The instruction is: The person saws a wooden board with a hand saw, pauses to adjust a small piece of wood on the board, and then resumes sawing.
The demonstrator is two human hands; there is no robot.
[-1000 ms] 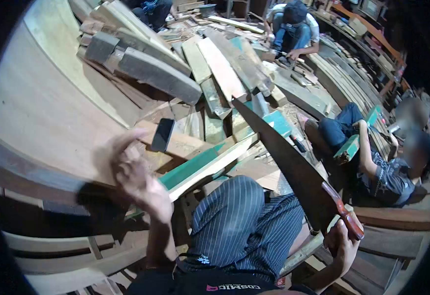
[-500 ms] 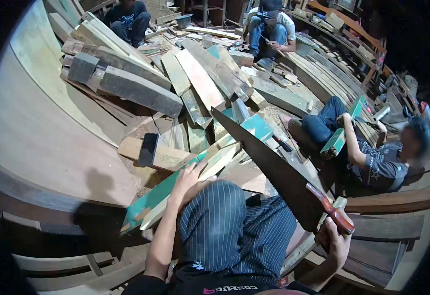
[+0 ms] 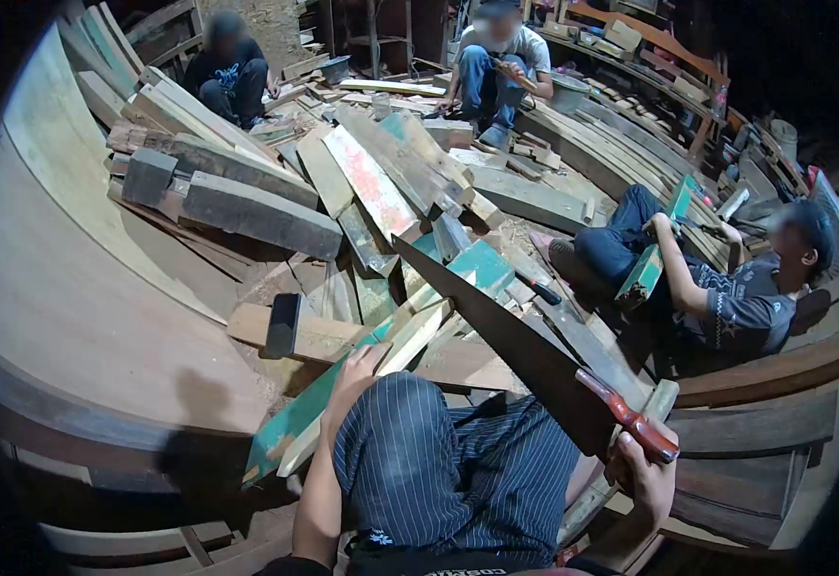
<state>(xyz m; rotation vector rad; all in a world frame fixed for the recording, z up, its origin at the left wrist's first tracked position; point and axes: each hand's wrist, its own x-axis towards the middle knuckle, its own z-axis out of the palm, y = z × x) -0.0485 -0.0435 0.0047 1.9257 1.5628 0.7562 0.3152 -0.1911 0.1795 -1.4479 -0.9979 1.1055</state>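
My right hand [image 3: 645, 475] is closed round the red-brown handle [image 3: 638, 427] of a handsaw. Its long dark blade [image 3: 506, 331] slants up and left, touching or just beside the far end of a pale wooden strip [image 3: 418, 336]. My left hand [image 3: 352, 376] grips that strip beside my raised knee, its fingers over the wood. A green-painted board [image 3: 295, 420] lies along the strip, under or beside my left hand. A wider board [image 3: 328, 336] crosses beneath them, with a black phone [image 3: 283, 324] lying on it.
A heap of planks and beams [image 3: 261, 213] fills the floor ahead. A seated person [image 3: 727, 278] at right holds a green piece of wood [image 3: 640, 278]. Two more people sit at the back. A large curved panel [image 3: 103, 307] stands at left. A dark-handled tool [image 3: 539, 288] lies beyond the saw.
The view has tilted up and shifted slightly right. Both my hands keep their grips, and the saw stays at the strip's end. The person at back centre has raised a hand.
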